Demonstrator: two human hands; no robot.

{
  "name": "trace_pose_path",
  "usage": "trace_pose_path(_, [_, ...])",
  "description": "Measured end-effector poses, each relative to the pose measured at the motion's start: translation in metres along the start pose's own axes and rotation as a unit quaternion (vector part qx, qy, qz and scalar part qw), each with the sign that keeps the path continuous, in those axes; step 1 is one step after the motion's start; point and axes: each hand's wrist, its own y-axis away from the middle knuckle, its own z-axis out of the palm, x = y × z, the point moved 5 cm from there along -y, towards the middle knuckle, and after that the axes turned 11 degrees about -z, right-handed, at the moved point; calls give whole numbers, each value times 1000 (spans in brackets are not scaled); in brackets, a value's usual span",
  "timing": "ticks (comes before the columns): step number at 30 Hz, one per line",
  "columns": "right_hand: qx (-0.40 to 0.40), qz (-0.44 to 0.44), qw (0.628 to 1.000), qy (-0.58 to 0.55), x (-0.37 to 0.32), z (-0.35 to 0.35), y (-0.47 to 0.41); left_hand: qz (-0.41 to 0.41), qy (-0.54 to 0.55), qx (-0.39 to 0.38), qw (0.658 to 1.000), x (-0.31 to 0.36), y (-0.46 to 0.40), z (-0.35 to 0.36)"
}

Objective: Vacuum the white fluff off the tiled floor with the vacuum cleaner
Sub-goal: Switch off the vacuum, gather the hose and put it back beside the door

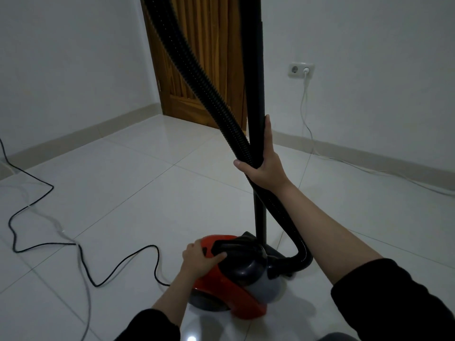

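The red-and-black canister vacuum cleaner [231, 274] is grasped by the left hand [200, 259]; above it, the black rigid wand [256, 94] and ribbed hose [197, 70] are clasped by the right hand [263, 163]; no fluff is visible, so suction seems not yet begun.

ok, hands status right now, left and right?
Left hand: grips the red vacuum cleaner body at its black handle.
Right hand: holds the upright black tube and ribbed hose together.

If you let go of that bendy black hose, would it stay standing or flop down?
It would probably flop. The ribbed hose curves and loops back near the red vacuum cleaner, so it looks flexible, not stiff. The right hand holds it against the straight black tube, which likely keeps it up. That tube looks rigid but could tip if released.
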Motion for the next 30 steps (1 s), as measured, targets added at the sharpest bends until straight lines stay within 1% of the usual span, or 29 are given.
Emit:
trace_pose_path(3, [1, -8, 1000, -2, 1, 2, 0, -17, -96, -2, 995, -24, -22, 14])
trace_pose_path(6, [5, -10, 1000, -2, 2, 0, 0, -17, -141, -37, 989, -33, -31, 22])
trace_pose_path(10, [4, -3, 1000, -3, 4, -1, 0, -6, -150, -60, 987, -32, -33, 28])
trace_pose_path(13, [0, 3, 1000, 1, 5, -2, 0, 23, -157, -38, 987, -28, -29, 24])
trace_pose_path(17, [3, 14, 1000, 9, 10, -3, 2, 40, -166, -20, 985, -29, -25, 21])
trace_pose_path(21, [6, 2, 1000, 18, 10, -8, 0, 76, -200, 13, 977, -26, -24, 16])
trace_pose_path(24, [16, -2, 1000, 24, 10, -15, -2, 89, -221, 25, 971, -24, -23, 15])
trace_pose_path(28, [34, 12, 999, 25, 15, -22, -4, 89, -225, 21, 970, -27, -21, 17])
trace_pose_path(30, [32, 23, 999, 21, 17, -22, -4, 81, -237, 3, 968, -27, -21, 19])
